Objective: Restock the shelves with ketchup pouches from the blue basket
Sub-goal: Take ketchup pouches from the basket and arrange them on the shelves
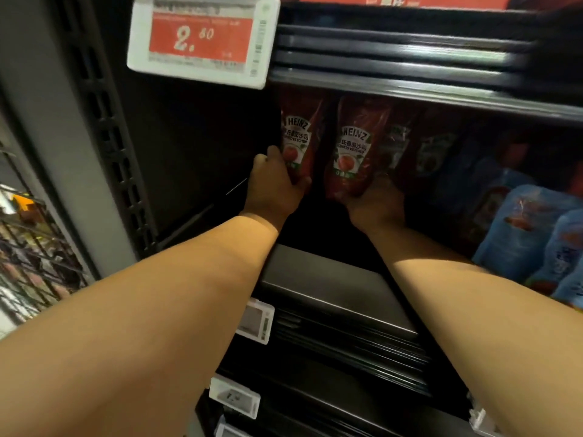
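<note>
left hand [273, 187] and right hand [375, 201] each clamp an upright ketchup pouch [298, 140] [351, 149] — long axes vertical, labels facing out.

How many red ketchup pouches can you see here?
4: one in the left hand, one in the right hand, two dim ones further right on the shelf; more may hide behind.

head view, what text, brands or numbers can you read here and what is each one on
"2.60" on the red price tag; its small print is blurred.
"HEINZ", "TOMATO KETCHUP" on the pouch in the left hand.
"HEINZ", "TOMATO KETCHUP" on the pouch in the right hand.
Lower shelf tags: a "7", the rest unreadable.
Blue pouches: too blurred to read.
</note>
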The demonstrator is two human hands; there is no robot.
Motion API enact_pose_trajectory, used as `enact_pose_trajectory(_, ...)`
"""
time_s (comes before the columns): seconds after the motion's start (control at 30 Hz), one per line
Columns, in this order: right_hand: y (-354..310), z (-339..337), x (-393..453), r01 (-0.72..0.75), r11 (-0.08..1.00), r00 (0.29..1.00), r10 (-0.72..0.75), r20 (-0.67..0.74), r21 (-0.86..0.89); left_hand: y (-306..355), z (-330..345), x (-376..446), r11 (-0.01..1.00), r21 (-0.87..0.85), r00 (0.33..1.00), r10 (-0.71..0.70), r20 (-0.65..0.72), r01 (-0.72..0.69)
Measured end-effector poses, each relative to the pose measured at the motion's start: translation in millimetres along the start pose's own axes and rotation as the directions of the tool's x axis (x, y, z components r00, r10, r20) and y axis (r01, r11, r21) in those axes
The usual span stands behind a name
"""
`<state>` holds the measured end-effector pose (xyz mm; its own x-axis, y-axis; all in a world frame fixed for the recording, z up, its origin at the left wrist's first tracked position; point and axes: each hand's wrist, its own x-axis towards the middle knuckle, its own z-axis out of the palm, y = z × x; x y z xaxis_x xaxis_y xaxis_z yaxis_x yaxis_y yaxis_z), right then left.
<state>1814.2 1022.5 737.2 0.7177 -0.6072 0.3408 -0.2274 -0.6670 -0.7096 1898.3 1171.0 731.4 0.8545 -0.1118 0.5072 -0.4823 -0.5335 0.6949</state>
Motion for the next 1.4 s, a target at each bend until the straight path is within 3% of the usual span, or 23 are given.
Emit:
enact_pose_trajectory(0.2,5.9,1.1,3.1,0.047,0.999,0.996,-0.047,-0.071,-0.003,-3.9,1.8,2.1,0.999,0.033,1.000,0.017,-0.023,-0.016)
enact_pose_trajectory(0.3,5.2,4.5,6.8,0.054,0.995,0.996,-0.059,-0.063,-0.086,-3.0,2.2,4.6,0.999,0.050,1.000,-0.001,-0.009,0.001)
enact_pose_trajectory(0.57,16.7,5.3,11.3,0.198,0.979,0.979,-0.200,-0.033,-0.046,-1.0,0.0,5.5,0.998,0.057,1.000,-0.018,0.002,0.018)
enact_pose_trajectory(0.7,17.4,9.6,13.2,0.116,0.982,0.993,-0.114,-0.026,0.151,-2.4,0.4,6.9,0.999,0.042,1.000,-0.025,0.012,0.024)
enact_pose_trajectory(0.83,20.8,4.3,10.7,0.011,0.972,0.995,0.013,-0.102,0.233,-3.9,-4.7,2.2,1.000,-0.029,1.000,-0.010,-0.022,0.009)
enact_pose_trajectory(0.97,21.2,-10.8,-3.4,-0.047,0.977,0.977,0.088,-0.192,0.208,-7.8,-17.4,-8.3,0.983,-0.177,0.998,-0.054,-0.026,0.049)
enact_pose_trajectory(1.17,20.3,-42.6,-43.0,-0.141,0.984,0.985,0.151,-0.087,0.111,-17.2,-33.5,-19.3,0.953,-0.234,0.981,-0.179,0.080,0.193)
enact_pose_trajectory(1.3,13.2,-62.7,-78.5,-0.154,0.988,0.988,0.154,-0.025,-0.011,-16.9,-42.7,-28.4,0.938,-0.268,0.972,-0.185,0.146,0.219)
enact_pose_trajectory(1.4,15.1,-77.5,-108.8,-0.157,0.987,0.987,0.158,-0.024,0.040,-13.4,-48.6,-34.5,0.929,-0.287,0.964,-0.180,0.196,0.232)
